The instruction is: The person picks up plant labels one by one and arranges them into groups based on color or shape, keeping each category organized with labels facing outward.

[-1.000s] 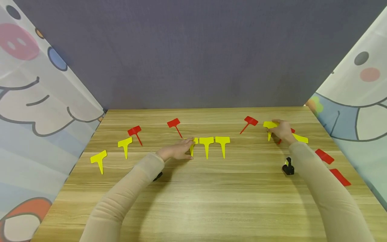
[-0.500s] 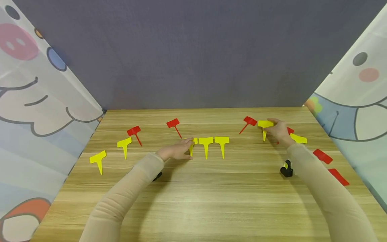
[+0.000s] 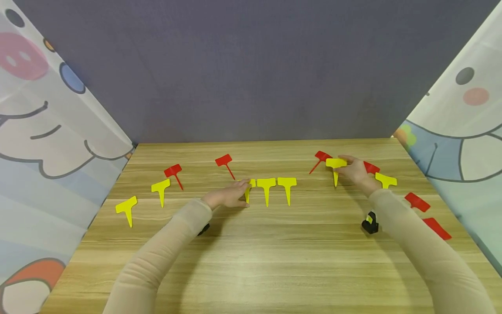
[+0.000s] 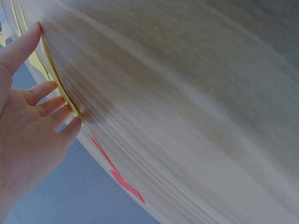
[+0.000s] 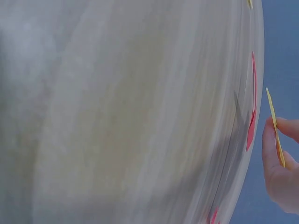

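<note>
Over a wood-grained tabletop (image 3: 274, 261), at two o'clock from its middle, the right hand (image 3: 354, 170) pinches a yellow T-shaped marker (image 3: 336, 163), likely light, bendy and best held by its broad head, while at eleven the left hand (image 3: 230, 194), fingers loosely extended, touches a second marker (image 3: 252, 183) before a dark panel (image 3: 251, 69) flanked by cartoon-printed sheets (image 3: 70, 144).

Wood-grain tabletop (image 3: 298, 270) beneath a plain grey-purple backdrop (image 3: 251, 69).
The backdrop rises along the far edge; a creased cartoon-printed sheet (image 3: 19, 174) flanks the left with its pink snout print (image 3: 21, 56), another cartoon-printed sheet (image 3: 480, 161) the right with its pink cheek print (image 3: 476, 96). Pale light brightens the tabletop's near middle.
</note>
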Demonstrator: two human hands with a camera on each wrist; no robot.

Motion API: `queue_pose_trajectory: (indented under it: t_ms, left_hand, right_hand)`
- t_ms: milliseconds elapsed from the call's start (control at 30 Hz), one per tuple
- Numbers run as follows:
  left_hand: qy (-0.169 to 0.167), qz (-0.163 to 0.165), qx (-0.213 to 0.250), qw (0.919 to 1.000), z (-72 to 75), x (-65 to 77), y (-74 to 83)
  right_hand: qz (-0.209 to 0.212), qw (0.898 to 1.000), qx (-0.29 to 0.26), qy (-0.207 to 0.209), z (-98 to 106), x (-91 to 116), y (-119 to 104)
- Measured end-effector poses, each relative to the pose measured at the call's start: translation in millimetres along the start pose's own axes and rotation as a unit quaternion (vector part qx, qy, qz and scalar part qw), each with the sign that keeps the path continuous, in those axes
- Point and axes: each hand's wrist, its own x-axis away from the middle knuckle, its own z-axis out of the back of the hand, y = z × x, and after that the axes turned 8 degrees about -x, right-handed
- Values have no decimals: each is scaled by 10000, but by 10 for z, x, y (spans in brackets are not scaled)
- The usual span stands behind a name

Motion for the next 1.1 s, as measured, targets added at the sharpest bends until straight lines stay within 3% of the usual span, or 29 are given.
queue_pose_trajectory:
  t_ms: [300, 567, 767, 1100]
  left_hand:
    - [-9, -31, -6, 10000, 4, 1, 6]
    - [-62, 9, 62, 10000, 13, 5, 19]
    - [-60, 47, 21, 10000, 8, 4, 14]
    - [-54, 56, 75, 9999, 2, 0, 6]
  right_hand:
    - [216, 9995, 195, -115, -142, 22, 24]
    - [357, 9989, -141, -277, -264, 66, 5]
    - [237, 9989, -120, -394, -347, 103, -27]
    - [22, 9961, -596, -654, -463, 113, -50]
